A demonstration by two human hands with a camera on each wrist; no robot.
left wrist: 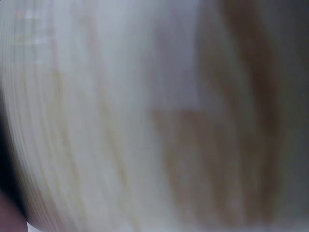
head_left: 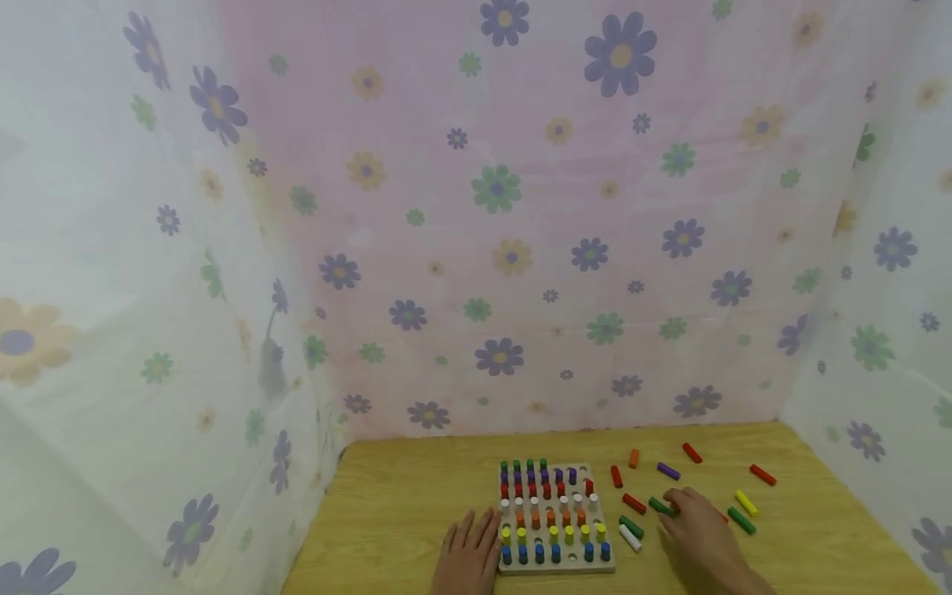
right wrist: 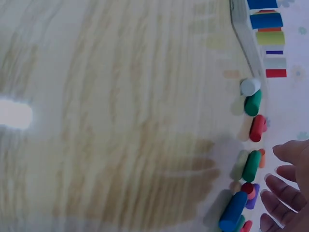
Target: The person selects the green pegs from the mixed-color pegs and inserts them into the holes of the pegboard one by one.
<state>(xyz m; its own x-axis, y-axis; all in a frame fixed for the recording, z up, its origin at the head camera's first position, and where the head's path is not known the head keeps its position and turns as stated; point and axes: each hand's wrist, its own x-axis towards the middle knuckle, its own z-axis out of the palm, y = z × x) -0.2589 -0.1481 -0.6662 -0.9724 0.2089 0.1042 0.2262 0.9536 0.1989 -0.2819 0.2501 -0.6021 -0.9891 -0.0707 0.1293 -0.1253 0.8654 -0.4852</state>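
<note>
A pale pegboard (head_left: 556, 568) with rows of coloured pegs lies on the table, a few of its holes bare. My left hand (head_left: 468, 555) rests flat with its fingers along the board's left edge. To the right of the board, my right hand (head_left: 699, 529) is over the loose pegs, its fingertips close to a green peg (head_left: 659, 506). In the right wrist view that green peg (right wrist: 251, 166) lies on the table, and the thumb and fingers are spread apart with nothing between them. A blue peg (right wrist: 233, 211) near the fingers is hidden from the head view.
Several loose pegs lie around my right hand, among them a white peg (head_left: 630, 538), a purple peg (head_left: 668, 471), a yellow peg (head_left: 746, 503) and an orange peg (head_left: 634, 458). Flower-patterned sheets (head_left: 535, 289) enclose the wooden table (head_left: 402, 496) at the back and sides.
</note>
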